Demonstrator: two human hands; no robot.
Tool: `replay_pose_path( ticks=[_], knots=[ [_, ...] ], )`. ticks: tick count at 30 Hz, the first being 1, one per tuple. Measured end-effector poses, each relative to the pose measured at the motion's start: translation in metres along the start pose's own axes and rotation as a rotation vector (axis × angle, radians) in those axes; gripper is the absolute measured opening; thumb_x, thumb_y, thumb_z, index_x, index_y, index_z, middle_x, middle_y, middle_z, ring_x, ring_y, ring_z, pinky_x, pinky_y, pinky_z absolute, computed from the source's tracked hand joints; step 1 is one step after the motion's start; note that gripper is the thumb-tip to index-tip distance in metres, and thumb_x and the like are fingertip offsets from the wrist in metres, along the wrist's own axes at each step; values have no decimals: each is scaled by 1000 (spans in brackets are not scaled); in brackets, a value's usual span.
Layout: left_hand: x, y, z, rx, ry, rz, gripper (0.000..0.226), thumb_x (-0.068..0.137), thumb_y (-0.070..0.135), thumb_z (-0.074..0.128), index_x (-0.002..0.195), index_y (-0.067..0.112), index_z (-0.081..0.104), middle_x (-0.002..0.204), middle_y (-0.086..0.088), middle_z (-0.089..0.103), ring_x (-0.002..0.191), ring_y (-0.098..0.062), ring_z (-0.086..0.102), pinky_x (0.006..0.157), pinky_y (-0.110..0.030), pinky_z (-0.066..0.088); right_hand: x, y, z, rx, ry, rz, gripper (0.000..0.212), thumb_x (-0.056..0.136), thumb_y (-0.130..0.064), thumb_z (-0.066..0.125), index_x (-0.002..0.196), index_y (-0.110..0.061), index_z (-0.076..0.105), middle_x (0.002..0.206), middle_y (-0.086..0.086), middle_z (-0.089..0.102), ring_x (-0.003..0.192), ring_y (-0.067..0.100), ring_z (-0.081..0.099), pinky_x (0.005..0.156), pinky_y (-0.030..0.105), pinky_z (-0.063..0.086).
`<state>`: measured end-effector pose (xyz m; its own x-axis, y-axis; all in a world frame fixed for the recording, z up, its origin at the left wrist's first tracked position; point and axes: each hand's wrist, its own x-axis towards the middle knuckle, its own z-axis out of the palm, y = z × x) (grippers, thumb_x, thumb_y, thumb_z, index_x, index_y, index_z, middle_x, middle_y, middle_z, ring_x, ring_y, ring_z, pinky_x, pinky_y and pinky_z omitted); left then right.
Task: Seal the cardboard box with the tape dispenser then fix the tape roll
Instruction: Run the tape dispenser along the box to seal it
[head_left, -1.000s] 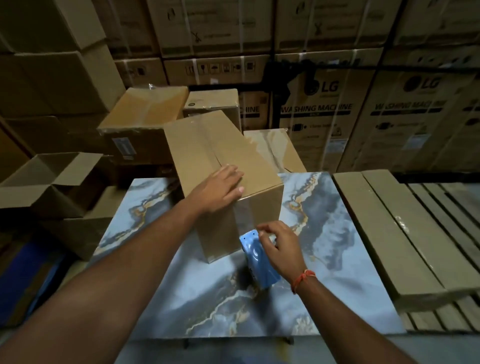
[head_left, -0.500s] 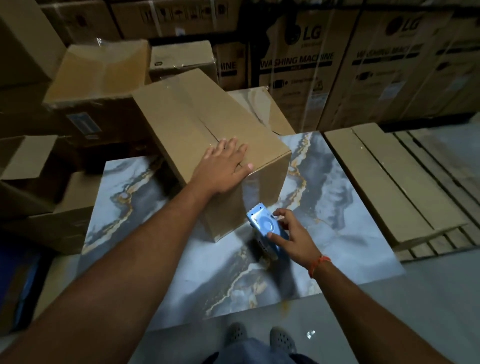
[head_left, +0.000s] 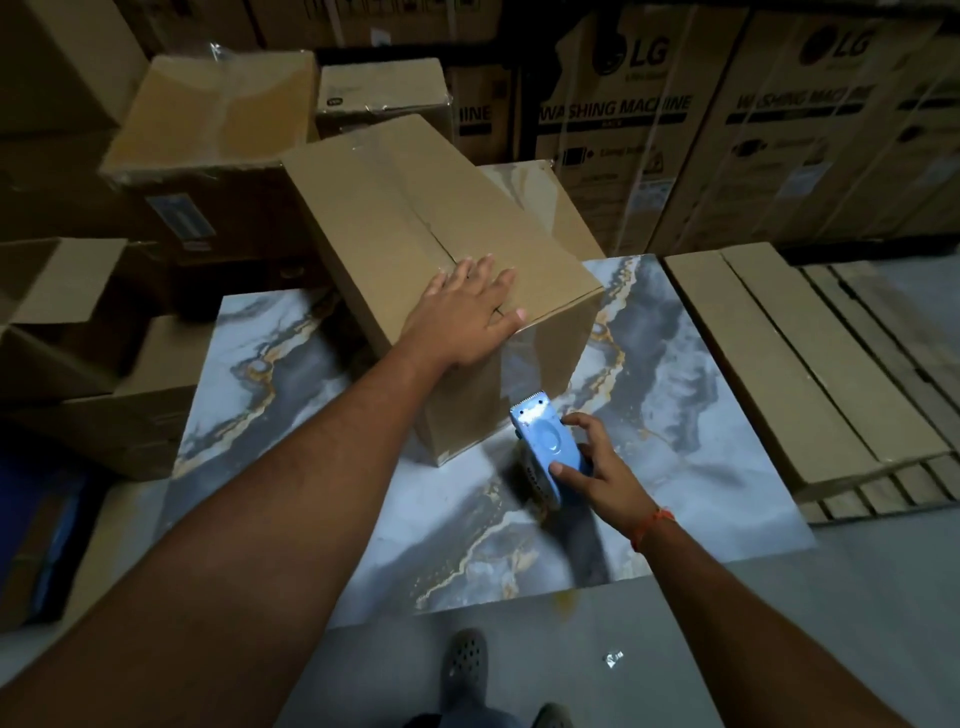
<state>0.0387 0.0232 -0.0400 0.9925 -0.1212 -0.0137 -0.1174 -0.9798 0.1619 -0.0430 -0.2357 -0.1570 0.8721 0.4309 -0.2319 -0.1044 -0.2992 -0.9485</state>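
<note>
A brown cardboard box (head_left: 395, 208) stands on the marble-patterned table (head_left: 675, 441), its top flaps closed with clear tape along the seam and down the near side. My left hand (head_left: 467, 317) lies flat on the box's near top corner, fingers spread. My right hand (head_left: 597, 467) grips a blue tape dispenser (head_left: 543, 447) just in front of the box's near side, its toothed blade pointing up toward the box. The tape roll is mostly hidden under the dispenser.
Other cardboard boxes (head_left: 213, 124) crowd the left and back, one open at the left (head_left: 52, 291). Large washing machine cartons (head_left: 623, 130) line the rear. Flat cardboard packs on a pallet (head_left: 779, 353) sit to the right. My shoes (head_left: 465, 665) show below the table edge.
The dispenser in my right hand has come off the box's near side and dropped slightly toward me. My left hand stays pressed on the box top. The view has tilted downward.
</note>
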Motion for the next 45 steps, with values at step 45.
replay_pose_path(
  ticks=[45],
  knots=[
    [12,-1,-5,-49,-114,135,58,103,59,18,159,49,8,172,3,-4,158,-30,-6,126,-49,4,-32,-18,-3,96,55,-28,39,95,-15,65,133,-27,66,137,-10,63,121,4,62,98,18,52]
  ],
)
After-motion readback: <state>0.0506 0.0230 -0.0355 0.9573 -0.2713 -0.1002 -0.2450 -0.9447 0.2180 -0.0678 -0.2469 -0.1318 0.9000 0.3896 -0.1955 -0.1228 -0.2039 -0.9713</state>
